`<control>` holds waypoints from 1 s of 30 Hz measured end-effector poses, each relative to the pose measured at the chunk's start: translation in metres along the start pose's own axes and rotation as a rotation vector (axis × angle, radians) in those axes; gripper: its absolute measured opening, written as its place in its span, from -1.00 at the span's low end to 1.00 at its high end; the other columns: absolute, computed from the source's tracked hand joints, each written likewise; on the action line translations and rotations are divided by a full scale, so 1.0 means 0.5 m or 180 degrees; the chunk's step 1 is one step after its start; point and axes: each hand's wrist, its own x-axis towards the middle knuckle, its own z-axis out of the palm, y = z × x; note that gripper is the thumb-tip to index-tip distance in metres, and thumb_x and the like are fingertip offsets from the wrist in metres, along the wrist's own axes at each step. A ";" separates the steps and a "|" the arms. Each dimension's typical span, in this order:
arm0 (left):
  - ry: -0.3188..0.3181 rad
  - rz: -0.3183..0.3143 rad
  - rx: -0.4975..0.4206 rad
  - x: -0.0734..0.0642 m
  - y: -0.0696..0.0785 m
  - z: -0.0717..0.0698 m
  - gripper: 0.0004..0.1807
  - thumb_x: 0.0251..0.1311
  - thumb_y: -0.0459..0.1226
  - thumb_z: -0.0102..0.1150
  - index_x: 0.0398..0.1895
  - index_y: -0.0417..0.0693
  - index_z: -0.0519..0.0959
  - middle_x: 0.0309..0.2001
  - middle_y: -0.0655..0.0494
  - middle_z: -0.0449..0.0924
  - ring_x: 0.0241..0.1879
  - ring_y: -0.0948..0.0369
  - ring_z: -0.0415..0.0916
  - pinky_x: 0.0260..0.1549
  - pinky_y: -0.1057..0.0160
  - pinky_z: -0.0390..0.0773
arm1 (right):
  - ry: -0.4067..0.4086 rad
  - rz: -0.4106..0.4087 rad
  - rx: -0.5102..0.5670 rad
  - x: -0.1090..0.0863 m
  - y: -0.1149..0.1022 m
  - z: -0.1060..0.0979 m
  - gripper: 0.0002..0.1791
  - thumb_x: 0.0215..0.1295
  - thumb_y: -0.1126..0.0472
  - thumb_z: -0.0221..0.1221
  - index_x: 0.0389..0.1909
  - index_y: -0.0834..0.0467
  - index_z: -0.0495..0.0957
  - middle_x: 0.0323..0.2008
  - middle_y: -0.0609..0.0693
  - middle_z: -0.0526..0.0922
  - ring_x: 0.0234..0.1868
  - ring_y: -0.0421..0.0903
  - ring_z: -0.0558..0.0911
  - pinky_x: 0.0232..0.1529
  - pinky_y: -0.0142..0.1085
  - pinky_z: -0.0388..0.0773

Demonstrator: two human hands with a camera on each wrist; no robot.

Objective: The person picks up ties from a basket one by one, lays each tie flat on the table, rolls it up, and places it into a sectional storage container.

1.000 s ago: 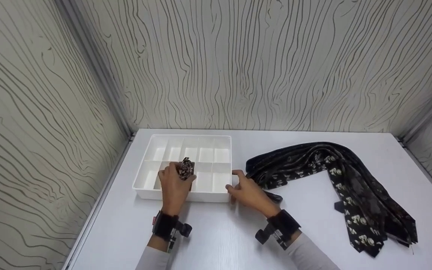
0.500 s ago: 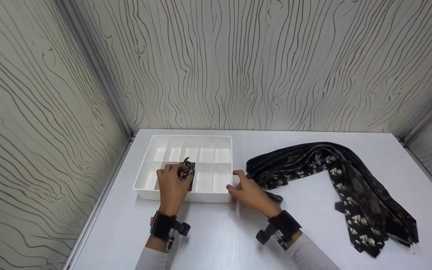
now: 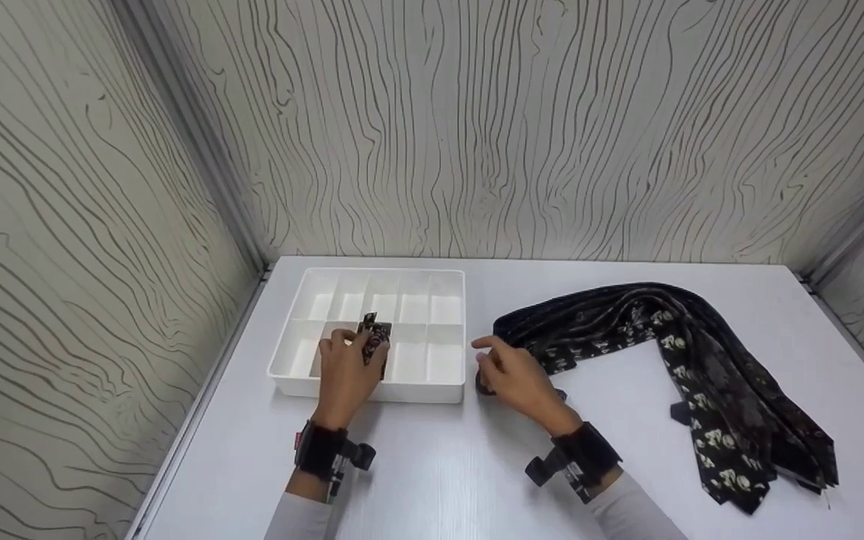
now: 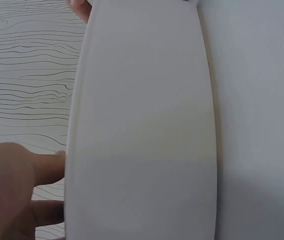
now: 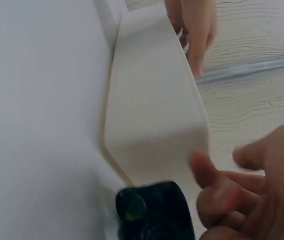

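A rolled dark patterned necktie sits in the front row of a white divided box, about the middle compartment. My left hand reaches over the box's front wall and holds the roll between thumb and fingers. In the left wrist view the box wall hides the roll. Just off the box's right side is my right hand, its fingers loosely bent and holding nothing. The near end of a dark necktie lies below those fingers in the right wrist view.
Several long dark neckties, some with pale flower prints, lie bunched in a curve on the right of the white table. Wood-grain patterned panels stand behind and at both sides.
My right hand has left the box's right side and moved right, toward the ties. My left hand stays at the roll, which has turned slightly and appears lower in its compartment.
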 end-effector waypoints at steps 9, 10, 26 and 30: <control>0.0492 0.0447 -0.0300 -0.028 0.045 0.020 -0.75 0.31 -0.38 0.35 0.02 -0.31 0.69 0.20 -0.27 0.48 0.22 -0.17 0.36 0.18 -0.17 0.43 | 0.0417 -0.0605 -0.0850 -0.041 0.081 -0.082 -0.56 0.06 0.54 0.32 -0.04 0.12 0.73 0.14 0.09 0.65 0.26 0.20 0.47 0.29 0.21 0.42; 0.0520 0.0590 -0.0329 -0.036 0.055 0.026 -0.81 0.29 -0.42 0.34 -0.05 -0.28 0.70 0.15 -0.22 0.52 0.20 -0.12 0.41 0.17 -0.12 0.49 | 0.0439 -0.0671 -0.0961 -0.046 0.090 -0.082 -0.61 0.05 0.52 0.37 -0.10 0.12 0.74 0.13 0.10 0.67 0.30 0.25 0.45 0.31 0.26 0.38; 0.0256 0.1596 0.0596 -0.124 0.170 0.142 -0.30 0.07 0.13 0.58 0.16 -0.12 0.69 0.04 -0.03 0.59 -0.01 0.07 0.45 -0.02 0.17 0.55 | 0.0491 -0.1792 0.0079 -0.104 0.100 -0.072 -0.74 0.18 0.36 0.49 -0.18 0.01 0.72 -0.12 -0.05 0.76 0.04 -0.06 0.64 0.17 -0.40 0.53; 0.0230 0.1630 0.0529 -0.119 0.175 0.149 -0.54 0.05 0.04 0.62 -0.17 -0.09 0.76 0.03 -0.04 0.55 -0.02 0.07 0.43 -0.02 0.15 0.54 | 0.0480 -0.1858 0.0223 -0.110 0.103 -0.071 -0.71 0.14 0.39 0.50 -0.16 0.03 0.73 -0.10 -0.01 0.76 0.07 0.03 0.66 0.26 -0.43 0.49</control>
